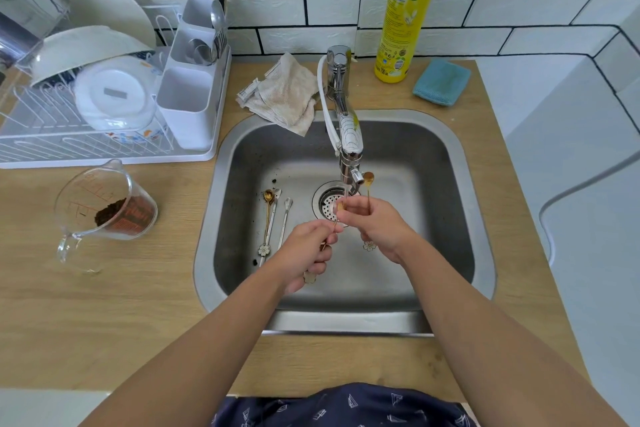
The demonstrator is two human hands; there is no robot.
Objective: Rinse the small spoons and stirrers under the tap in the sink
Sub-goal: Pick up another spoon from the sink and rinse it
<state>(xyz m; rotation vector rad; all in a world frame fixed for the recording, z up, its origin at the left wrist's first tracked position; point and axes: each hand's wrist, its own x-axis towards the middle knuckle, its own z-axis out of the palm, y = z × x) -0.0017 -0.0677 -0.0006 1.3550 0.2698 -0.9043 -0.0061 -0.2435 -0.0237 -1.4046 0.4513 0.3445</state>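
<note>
— Where are the spoons now?

— Two are up in the hands. The left hand (pixel 306 251) has its fingers curled round the stem of a gold spoon (pixel 340 207), bowl held under the thin stream from the tap (pixel 347 146), above the drain (pixel 329 203). The right hand (pixel 372 227) pinches that bowl with its fingertips and also holds a second gold spoon (pixel 368 180) upright. Three more lie on the floor of the sink (pixel 446 218), left of the drain: a gold flower-ended spoon (pixel 267 218) and two silver stirrers (pixel 284 218).

— Awkward things to hold?

— I'd think so. Light, stiff, thin metal, and slick once wet. That stem could slip or twist in the fingers. The flower end looks the surer place to grip, leaving the bowl free to the water.

— Could they break?

— Unlikely, though such thin stems might bend if forced. A dropped one would clatter close to the drain.
</note>
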